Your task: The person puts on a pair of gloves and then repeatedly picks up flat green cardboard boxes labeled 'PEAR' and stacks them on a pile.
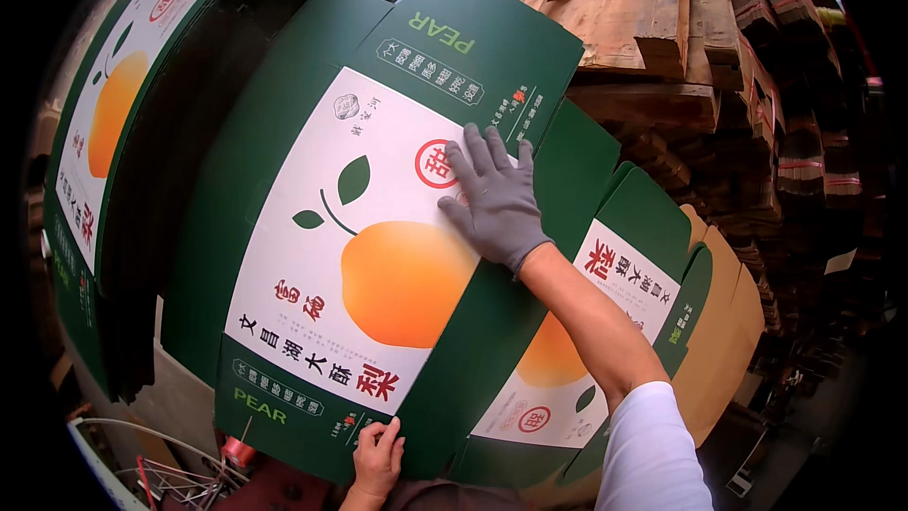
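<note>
One white sleeve [653,454] was cropped at lower right; the gloved right hand [496,201] lay spread on one flattened box [378,246]; the left hand [376,459] touched its edge, grip indeterminable.

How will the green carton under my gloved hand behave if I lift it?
The flat carton would probably bend along its folds, since panels and flaps show. It's likely light for its size, looking like thin board. Its smooth printed face may slip under the right hand.
</note>
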Available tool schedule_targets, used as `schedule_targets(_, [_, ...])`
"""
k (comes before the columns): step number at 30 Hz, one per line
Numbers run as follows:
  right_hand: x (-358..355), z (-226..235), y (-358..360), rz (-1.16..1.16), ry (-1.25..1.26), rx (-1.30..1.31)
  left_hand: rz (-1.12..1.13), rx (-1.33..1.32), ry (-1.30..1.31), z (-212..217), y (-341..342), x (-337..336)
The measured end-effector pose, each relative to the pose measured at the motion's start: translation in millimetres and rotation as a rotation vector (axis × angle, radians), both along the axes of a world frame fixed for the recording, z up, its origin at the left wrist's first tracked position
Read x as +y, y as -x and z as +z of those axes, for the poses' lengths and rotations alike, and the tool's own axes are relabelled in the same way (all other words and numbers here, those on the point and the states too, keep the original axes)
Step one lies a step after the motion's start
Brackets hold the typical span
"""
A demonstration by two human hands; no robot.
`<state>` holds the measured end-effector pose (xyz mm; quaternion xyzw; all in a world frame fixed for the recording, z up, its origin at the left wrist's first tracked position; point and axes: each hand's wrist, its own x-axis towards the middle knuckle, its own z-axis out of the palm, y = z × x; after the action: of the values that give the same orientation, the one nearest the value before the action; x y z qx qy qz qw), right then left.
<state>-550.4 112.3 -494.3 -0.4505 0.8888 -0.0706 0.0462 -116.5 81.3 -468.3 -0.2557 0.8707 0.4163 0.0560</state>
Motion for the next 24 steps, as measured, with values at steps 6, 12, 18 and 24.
schedule_targets(6, [7.7, -22.5, 51.2, -0.405, 0.076, 0.26, -0.033, 0.057, -0.047, -2.6, -1.5, -3.2])
schedule_targets(12, [-0.8, -16.1, -83.0, -0.394, 0.047, 0.211, -0.031, 0.147, -0.087, -7.7, 1.4, -5.4])
schedule_targets(18, [-18.5, 17.0, -238.4, -0.313, -0.055, 0.015, -0.115, 0.187, -0.176, -0.9, 2.1, -24.3])
schedule_targets(24, [-11.5, 28.9, -293.1, -0.351, -0.032, -0.035, -0.214, 0.341, 0.436, 82.2, 5.3, -221.7])
